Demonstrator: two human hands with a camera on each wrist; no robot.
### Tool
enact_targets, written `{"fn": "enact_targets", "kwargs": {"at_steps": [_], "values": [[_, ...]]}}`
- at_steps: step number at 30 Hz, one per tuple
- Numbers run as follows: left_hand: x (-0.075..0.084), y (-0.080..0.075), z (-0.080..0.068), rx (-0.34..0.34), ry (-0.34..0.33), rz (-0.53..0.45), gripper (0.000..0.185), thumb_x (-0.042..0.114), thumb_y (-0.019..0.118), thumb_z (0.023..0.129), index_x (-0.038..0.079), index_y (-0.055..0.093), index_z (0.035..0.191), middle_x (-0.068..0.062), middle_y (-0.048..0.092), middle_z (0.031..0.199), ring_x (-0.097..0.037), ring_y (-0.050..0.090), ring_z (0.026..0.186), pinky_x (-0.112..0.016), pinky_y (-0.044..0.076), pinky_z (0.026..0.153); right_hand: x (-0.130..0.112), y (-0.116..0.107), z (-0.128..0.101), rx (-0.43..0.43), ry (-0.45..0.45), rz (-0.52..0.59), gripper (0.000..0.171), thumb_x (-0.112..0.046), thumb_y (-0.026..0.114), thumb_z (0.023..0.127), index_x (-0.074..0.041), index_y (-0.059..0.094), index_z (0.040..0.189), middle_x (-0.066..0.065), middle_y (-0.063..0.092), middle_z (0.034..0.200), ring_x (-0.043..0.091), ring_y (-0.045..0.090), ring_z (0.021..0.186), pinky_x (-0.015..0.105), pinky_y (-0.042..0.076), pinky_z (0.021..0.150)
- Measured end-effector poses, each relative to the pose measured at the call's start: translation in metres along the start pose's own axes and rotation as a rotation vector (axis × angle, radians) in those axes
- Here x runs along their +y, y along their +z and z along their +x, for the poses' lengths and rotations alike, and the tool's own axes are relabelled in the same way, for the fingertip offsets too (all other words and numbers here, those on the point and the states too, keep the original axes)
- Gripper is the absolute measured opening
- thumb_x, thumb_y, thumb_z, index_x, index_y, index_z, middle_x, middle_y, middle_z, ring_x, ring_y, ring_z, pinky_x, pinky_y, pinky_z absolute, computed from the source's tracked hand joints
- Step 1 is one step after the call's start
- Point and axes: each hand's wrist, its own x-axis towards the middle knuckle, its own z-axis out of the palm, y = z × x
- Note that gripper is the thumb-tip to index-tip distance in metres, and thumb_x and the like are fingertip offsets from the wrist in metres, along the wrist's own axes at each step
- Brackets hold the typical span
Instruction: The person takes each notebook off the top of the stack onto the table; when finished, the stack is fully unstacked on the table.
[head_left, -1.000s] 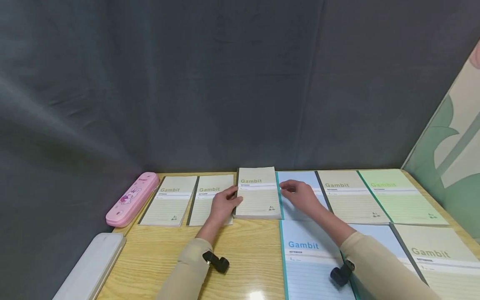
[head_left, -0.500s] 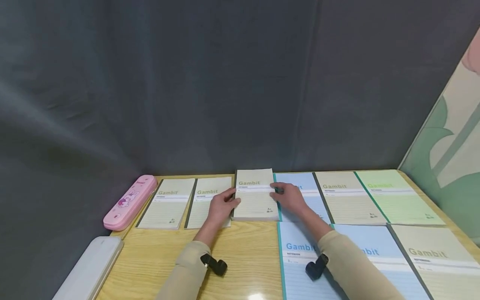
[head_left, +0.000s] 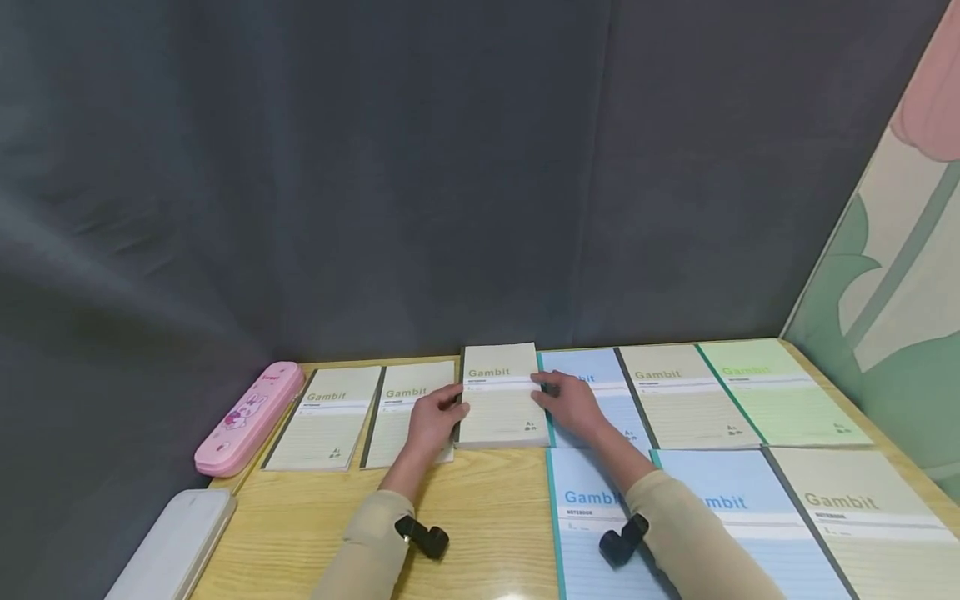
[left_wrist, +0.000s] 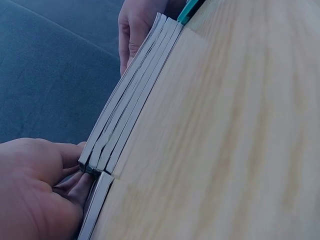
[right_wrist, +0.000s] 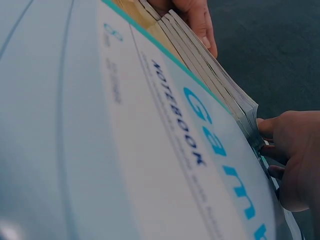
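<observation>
A stack of several small cream notebooks (head_left: 498,412) with dark spines lies in the middle of the desk's back row. My left hand (head_left: 432,423) holds its left side, thumb and fingers bent at the spine. At the opposite side my right hand (head_left: 572,406) grips the edge, its fingertips reaching the top cover. The left wrist view shows the layered edges of the stack (left_wrist: 135,95), slightly uneven, beside my left hand (left_wrist: 40,190). In the right wrist view my right hand (right_wrist: 295,155) touches the stack's near corner; some fingertips are hidden.
Two cream notebooks (head_left: 327,421) (head_left: 401,429) lie left of the stack. Blue (head_left: 581,362), beige (head_left: 675,408) and green (head_left: 783,396) notebooks lie to its right, with larger ones (head_left: 720,533) in front. A pink pencil case (head_left: 249,417) and white case (head_left: 172,542) line the left edge. A dark curtain (head_left: 420,183) hangs behind.
My right hand has moved left from beside the stack onto its right edge. My left hand stays at the left edge. The head view has shifted slightly.
</observation>
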Motion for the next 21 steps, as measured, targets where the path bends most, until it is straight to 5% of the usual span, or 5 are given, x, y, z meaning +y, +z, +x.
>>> {"fn": "enact_targets", "kwargs": {"at_steps": [10,16,21], "values": [[0.006,-0.003,0.004,0.008,-0.082,-0.015,0.037,0.0,0.068,0.093,-0.002,0.066,0.13,-0.021,0.065,0.129,-0.035,0.054,0.129,-0.045,0.045,0.109,0.001,-0.003,-0.001,-0.007,-0.026,0.021,0.04,-0.028,0.067,0.098,-0.011,0.066,0.134,0.014,0.054,0.147,0.041,0.038,0.143,0.056,0.028,0.119],[0.008,-0.008,0.006,0.035,-0.143,0.002,0.038,-0.001,0.069,0.092,0.0,0.067,0.13,-0.017,0.067,0.117,-0.029,0.058,0.112,-0.037,0.053,0.092,0.001,-0.001,-0.001,-0.027,-0.036,0.018,0.041,-0.025,0.064,0.1,-0.012,0.063,0.139,0.016,0.053,0.147,0.04,0.04,0.142,0.056,0.029,0.118],[0.009,-0.016,0.004,-0.025,-0.164,-0.051,0.043,-0.004,0.069,0.091,0.001,0.065,0.134,-0.019,0.061,0.12,-0.029,0.056,0.114,-0.035,0.054,0.09,0.002,-0.001,-0.001,-0.02,-0.028,-0.015,0.046,-0.022,0.065,0.099,-0.011,0.057,0.144,0.02,0.056,0.143,0.04,0.05,0.134,0.055,0.037,0.114]]}}
